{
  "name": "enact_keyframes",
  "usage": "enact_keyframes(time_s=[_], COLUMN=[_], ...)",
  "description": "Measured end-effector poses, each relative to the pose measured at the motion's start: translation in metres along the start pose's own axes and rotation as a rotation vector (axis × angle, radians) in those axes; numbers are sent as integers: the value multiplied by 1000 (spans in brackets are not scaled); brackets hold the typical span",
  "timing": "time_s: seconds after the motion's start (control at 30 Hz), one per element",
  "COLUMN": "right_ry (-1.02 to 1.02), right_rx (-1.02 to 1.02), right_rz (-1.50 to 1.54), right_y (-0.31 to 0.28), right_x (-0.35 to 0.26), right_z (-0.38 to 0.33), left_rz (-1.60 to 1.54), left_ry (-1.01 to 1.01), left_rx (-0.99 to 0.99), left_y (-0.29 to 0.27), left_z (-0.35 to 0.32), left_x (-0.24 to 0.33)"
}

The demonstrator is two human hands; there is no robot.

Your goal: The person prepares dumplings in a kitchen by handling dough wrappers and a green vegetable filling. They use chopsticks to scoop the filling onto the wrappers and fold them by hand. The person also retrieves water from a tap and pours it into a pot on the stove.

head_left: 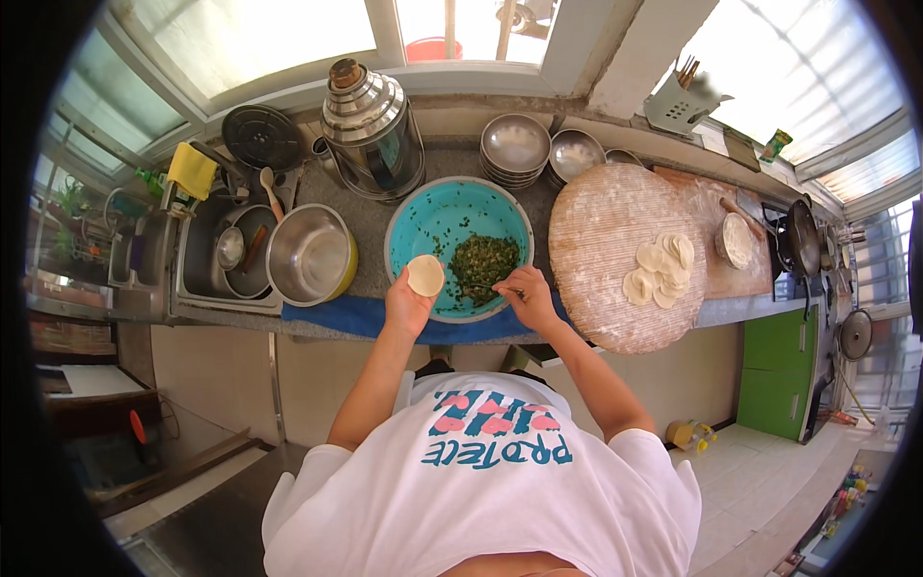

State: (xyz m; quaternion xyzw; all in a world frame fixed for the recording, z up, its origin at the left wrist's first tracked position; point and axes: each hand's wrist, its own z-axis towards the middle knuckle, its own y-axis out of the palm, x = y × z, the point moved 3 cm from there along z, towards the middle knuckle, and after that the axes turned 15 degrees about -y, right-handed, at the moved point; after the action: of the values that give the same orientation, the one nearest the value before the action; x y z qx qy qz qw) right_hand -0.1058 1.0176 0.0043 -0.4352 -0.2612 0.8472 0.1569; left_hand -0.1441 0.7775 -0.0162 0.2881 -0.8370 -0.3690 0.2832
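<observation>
My left hand [411,306] holds a round, flat dumpling wrapper [426,276] over the near left rim of a turquoise basin [409,216]. Chopped green filling [484,262] is heaped in the basin's right side, with scraps stuck to the wall. My right hand [529,296] is closed at the near right rim, pinching a thin utensil [487,288]. Its far end goes into the filling, so I cannot make out its kind. To the right, a pile of wrappers [661,271] lies on a floured round board [601,226].
Left of the basin stand a steel pot [310,252] and a sink [197,260] with dishes. Behind are a tall thermos flask [373,130] and stacked metal bowls [515,144]. A bowl of flour [736,240] and a rolling pin [742,213] are at the right. Blue cloth [336,315] lines the counter's front edge.
</observation>
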Motion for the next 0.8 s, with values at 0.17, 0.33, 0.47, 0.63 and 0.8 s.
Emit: enact_keyframes(time_s=[0.17, 0.33, 0.47, 0.63, 0.8], right_ry=[-123, -63, 42, 273, 426], right_rx=[-138, -130, -61, 97, 223], right_rz=[-40, 15, 138, 322, 409], right_y=[1, -3, -7, -6, 1], right_x=[-5, -3, -4, 3, 14], right_z=[-5, -9, -12, -21, -32], left_rz=[-11, -10, -15, -8, -5], left_ry=[-1, 9, 17, 28, 13], left_rx=[-5, 2, -4, 3, -36], left_y=[3, 2, -2, -2, 4], left_z=[0, -2, -2, -2, -4], left_x=[-2, -3, -3, -4, -7])
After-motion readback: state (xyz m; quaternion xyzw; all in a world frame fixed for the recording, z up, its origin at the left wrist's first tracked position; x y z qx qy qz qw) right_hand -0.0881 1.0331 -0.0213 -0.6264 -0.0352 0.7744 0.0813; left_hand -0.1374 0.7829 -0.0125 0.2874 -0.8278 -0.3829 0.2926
